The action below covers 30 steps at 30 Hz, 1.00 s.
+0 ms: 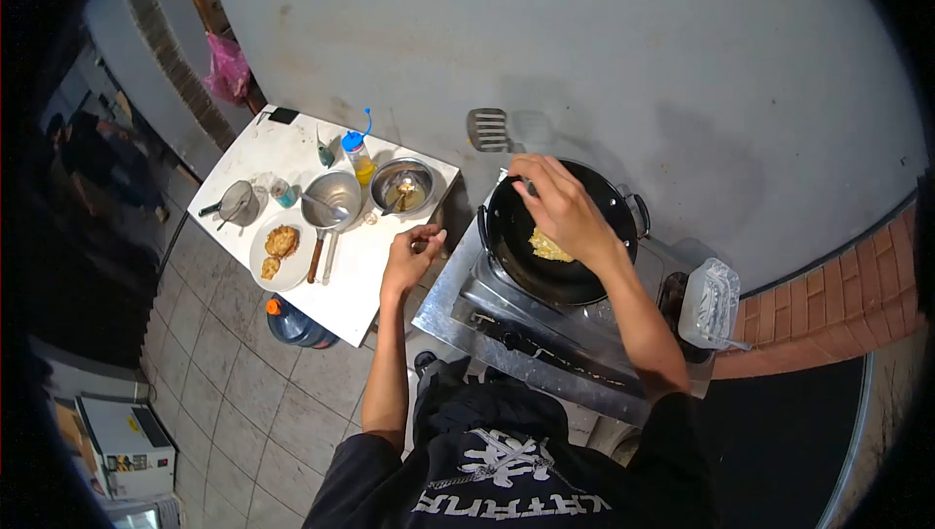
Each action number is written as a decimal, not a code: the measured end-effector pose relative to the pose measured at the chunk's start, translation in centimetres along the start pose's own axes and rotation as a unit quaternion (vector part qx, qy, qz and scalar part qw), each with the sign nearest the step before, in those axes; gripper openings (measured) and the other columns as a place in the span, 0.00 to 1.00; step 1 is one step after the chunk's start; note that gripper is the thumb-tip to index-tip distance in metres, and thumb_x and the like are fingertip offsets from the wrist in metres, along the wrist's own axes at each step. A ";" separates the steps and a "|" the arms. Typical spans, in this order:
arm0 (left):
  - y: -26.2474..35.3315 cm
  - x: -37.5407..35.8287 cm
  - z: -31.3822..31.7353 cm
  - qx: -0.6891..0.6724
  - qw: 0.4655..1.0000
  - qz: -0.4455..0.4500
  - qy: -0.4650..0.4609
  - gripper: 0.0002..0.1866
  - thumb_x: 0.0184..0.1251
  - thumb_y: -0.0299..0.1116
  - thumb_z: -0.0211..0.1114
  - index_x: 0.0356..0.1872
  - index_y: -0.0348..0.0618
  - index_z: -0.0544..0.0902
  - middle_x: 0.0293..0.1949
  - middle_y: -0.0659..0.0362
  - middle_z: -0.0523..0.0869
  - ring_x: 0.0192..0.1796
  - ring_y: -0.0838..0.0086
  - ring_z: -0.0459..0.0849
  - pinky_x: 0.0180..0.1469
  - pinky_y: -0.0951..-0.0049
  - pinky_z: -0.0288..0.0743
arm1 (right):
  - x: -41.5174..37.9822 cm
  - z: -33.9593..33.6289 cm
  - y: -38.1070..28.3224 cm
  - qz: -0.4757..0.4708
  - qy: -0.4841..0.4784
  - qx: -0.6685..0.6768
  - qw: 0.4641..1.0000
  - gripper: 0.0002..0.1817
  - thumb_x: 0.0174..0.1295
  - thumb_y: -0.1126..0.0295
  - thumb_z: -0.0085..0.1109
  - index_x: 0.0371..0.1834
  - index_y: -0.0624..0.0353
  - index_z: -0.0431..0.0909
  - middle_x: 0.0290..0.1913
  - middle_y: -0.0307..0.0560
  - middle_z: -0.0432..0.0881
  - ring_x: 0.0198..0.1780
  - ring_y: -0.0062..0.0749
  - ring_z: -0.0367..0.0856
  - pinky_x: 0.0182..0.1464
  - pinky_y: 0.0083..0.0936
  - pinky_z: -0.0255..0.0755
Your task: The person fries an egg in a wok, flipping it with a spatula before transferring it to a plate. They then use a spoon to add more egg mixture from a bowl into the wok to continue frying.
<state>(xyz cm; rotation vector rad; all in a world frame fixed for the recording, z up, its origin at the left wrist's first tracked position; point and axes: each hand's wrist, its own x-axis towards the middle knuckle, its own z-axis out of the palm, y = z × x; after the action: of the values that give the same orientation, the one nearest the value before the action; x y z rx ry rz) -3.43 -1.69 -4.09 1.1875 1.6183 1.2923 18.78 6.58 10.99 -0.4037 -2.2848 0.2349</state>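
Note:
My right hand (557, 203) is over the black wok (584, 283), its fingers bent and drawn together; I cannot tell what they hold, if anything. A yellowish battered piece of food (548, 246) lies in the wok below that hand. Behind the wok, a slotted spatula (487, 128) shows its head up against the wall, and its handle runs down toward my right fingers. My left hand (416, 254) hovers between table and stove, fingers loosely curled, with a gap between thumb and fingers and nothing visible in it. Closest to it is a metal bowl (419, 206) with a spoon and some liquid.
The white table (367, 281) carries a plate (257, 264) of fried pieces, a second metal bowl (331, 222), a blue-capped oil bottle (360, 161) and a strainer (239, 203). Right of the wok on the stove (531, 334) stands a plastic container (709, 300). A water jug (297, 326) sits under the table.

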 end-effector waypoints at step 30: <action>-23.9 15.5 -6.5 -0.162 0.937 -0.295 0.094 0.16 0.75 0.38 0.52 0.36 0.33 0.76 0.25 0.53 0.81 0.21 0.71 0.81 0.16 0.77 0.69 | 0.0 28.5 5.0 0.287 0.291 0.155 0.899 0.08 0.66 0.80 0.51 0.47 0.63 0.70 0.37 0.50 0.76 0.29 0.30 0.72 0.33 0.25 0.68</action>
<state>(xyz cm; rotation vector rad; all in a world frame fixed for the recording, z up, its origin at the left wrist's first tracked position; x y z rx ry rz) -19.21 9.66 -25.93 0.3387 1.6377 1.2249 -1.23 10.04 -9.67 -0.8483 -1.4648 0.6670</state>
